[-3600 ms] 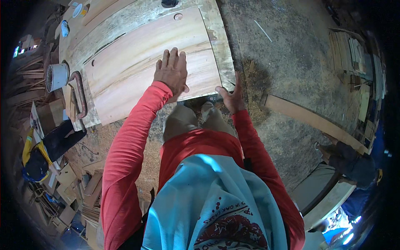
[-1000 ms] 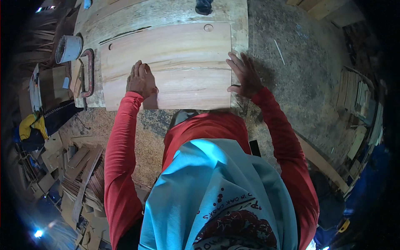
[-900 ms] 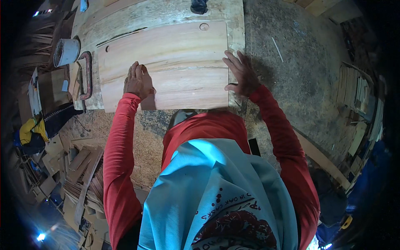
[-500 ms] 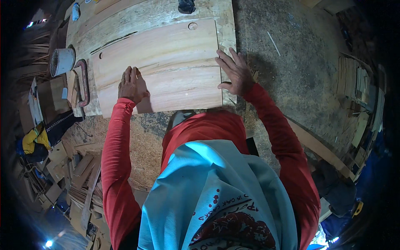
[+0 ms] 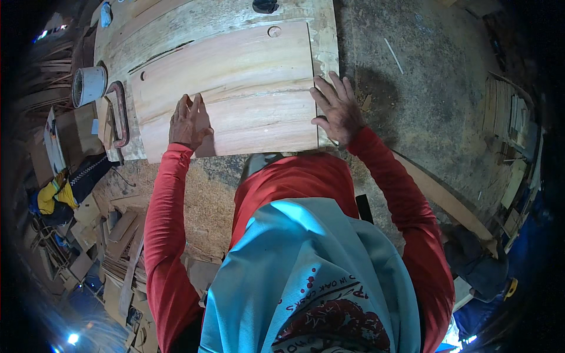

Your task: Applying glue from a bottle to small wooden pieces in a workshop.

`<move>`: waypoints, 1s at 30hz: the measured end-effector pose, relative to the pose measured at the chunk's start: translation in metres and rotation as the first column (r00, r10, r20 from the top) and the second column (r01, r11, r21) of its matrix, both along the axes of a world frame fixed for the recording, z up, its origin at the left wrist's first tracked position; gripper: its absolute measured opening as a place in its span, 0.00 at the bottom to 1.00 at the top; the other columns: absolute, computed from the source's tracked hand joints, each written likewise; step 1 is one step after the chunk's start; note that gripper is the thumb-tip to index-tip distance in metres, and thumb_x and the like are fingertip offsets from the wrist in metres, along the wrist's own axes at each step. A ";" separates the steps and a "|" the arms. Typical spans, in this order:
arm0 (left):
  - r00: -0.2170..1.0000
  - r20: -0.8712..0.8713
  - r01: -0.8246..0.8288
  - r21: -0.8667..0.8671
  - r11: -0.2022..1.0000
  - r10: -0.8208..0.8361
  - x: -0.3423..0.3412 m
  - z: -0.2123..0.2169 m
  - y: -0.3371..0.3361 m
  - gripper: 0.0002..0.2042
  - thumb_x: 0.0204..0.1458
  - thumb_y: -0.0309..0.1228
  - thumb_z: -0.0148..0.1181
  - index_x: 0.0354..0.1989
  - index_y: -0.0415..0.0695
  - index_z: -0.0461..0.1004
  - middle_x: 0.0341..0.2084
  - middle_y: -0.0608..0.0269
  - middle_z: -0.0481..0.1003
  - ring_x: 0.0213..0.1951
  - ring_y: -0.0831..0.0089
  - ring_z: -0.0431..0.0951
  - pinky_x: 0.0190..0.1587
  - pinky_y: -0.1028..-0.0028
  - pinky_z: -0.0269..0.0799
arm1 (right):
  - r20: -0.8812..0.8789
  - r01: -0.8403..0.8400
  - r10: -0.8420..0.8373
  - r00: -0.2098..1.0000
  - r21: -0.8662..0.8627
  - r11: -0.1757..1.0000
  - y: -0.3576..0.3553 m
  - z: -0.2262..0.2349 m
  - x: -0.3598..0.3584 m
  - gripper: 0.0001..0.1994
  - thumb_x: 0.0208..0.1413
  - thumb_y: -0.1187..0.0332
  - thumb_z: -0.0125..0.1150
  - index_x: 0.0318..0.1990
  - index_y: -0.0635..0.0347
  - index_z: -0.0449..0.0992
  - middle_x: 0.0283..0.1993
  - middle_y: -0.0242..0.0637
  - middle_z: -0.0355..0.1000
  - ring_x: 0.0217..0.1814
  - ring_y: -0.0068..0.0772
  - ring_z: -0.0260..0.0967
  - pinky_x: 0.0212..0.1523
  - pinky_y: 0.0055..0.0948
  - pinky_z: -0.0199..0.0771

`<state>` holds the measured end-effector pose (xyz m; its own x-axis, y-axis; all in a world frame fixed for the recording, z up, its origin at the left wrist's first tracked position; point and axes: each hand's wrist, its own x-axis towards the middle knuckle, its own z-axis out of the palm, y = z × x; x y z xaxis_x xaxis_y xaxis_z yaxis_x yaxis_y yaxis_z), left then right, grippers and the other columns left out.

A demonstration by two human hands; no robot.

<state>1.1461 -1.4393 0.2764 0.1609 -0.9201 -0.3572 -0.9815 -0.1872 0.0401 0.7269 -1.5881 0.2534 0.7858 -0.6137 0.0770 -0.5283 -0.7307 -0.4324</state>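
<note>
A pale wooden board [image 5: 253, 70] with light brown grain lies flat on the worn wooden workbench [image 5: 326, 41] in front of me. It has a round recess near its far right corner and a smaller dark hole near its far left. My left hand [image 5: 189, 125] rests on the near left part of the board, fingers apart and pointing away, holding nothing. At the board's right edge is my right hand [image 5: 341, 112], fingers spread, with its fingertips and thumb by the edge. A rusty metal clamp [image 5: 122, 115] sits left of the board at the bench edge.
A white bucket [image 5: 89, 86] stands left of the bench, and a dark bundle [image 5: 265, 6] lies at its far side. Wood offcuts [image 5: 120, 235] are piled at lower left, near a person in yellow [image 5: 57, 197]. A long plank [image 5: 444, 197] lies on the floor at right.
The board and bench appear slightly shifted in the picture. My right hand has moved a little right and nearer to me; the left hand's fingers have spread slightly on the board.
</note>
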 end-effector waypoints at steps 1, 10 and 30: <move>1.000 0.002 0.020 -0.034 0.999 -0.020 0.000 0.000 0.001 0.60 0.33 0.39 0.82 0.78 0.57 0.50 0.74 0.42 0.52 0.70 0.43 0.61 0.68 0.53 0.65 | -0.024 -0.004 0.004 1.000 -0.004 1.000 0.000 0.000 0.001 0.42 0.40 0.54 0.80 0.64 0.62 0.72 0.75 0.46 0.58 0.79 0.61 0.46 0.75 0.67 0.46; 0.996 -0.086 -0.020 -0.094 0.995 0.012 0.000 0.001 0.001 0.53 0.35 0.42 0.81 0.73 0.47 0.57 0.72 0.40 0.55 0.71 0.42 0.60 0.68 0.53 0.64 | -0.068 -0.006 0.006 0.998 -0.012 1.000 0.001 0.005 0.004 0.40 0.40 0.57 0.79 0.63 0.64 0.71 0.74 0.46 0.58 0.78 0.59 0.50 0.75 0.62 0.49; 0.987 -0.131 -0.101 -0.039 0.994 0.095 -0.004 -0.003 0.005 0.52 0.36 0.34 0.81 0.73 0.47 0.56 0.74 0.45 0.53 0.74 0.47 0.55 0.72 0.55 0.58 | 0.334 0.188 -0.499 0.799 0.650 0.736 0.045 -0.015 0.007 0.39 0.59 0.77 0.65 0.75 0.64 0.50 0.72 0.48 0.64 0.66 0.38 0.70 0.63 0.33 0.72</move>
<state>1.1417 -1.4344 0.2731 0.2067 -0.9178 -0.3389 -0.9445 -0.2775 0.1757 0.7337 -1.5430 0.2388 0.4686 -0.8794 -0.0839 -0.3130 -0.0765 -0.9467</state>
